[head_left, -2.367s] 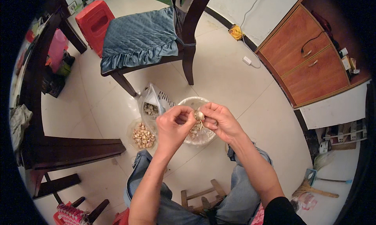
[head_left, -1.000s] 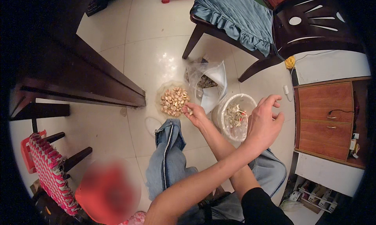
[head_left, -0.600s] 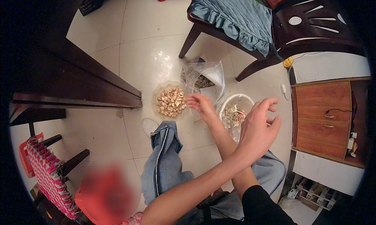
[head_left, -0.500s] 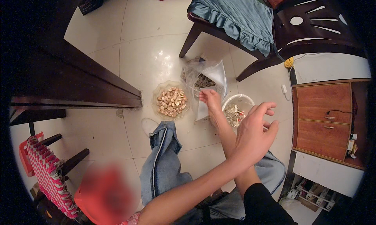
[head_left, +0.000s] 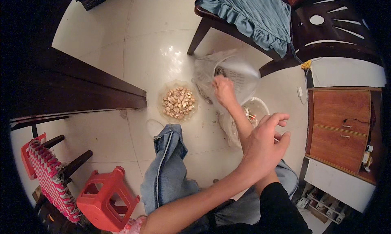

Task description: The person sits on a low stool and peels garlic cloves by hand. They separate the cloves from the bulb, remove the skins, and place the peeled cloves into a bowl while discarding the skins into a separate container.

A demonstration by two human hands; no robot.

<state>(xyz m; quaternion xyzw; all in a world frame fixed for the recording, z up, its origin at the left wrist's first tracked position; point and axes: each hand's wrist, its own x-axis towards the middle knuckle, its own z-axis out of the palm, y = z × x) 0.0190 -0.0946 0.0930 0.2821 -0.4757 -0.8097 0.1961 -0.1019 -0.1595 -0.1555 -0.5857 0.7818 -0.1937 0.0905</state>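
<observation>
My forearms cross: the left reaches over the right. My left hand (head_left: pixel 266 146) hangs on the right side, fingers loosely bent and apart, holding nothing. Farther off, my right hand (head_left: pixel 224 90) is closed at the mouth of a clear plastic bag (head_left: pixel 242 77), its fingers apparently pinching the film; the fingertips are partly hidden. Dark, crumbly contents (head_left: pixel 220 71) show inside the bag. Left of it, a scalloped clear bowl (head_left: pixel 161 115) holds many tan, nut-like pieces (head_left: pixel 178 102). Behind my right forearm stands a pale lined bin (head_left: pixel 264 107) with light scraps and red bits inside.
A dark wooden post (head_left: pixel 102 87) stands on the left. A chair with a blue ruffled cushion (head_left: pixel 244 18) is at the far right, beyond the bag. Wooden cabinet doors (head_left: pixel 340 124) line the right side. A red plastic stool (head_left: pixel 104 197) and a woven-topped seat (head_left: pixel 51 177) are lower left.
My right hand has moved slightly farther away, to the bag's mouth. The bag has shifted and spread to the right. My left hand has barely moved.
</observation>
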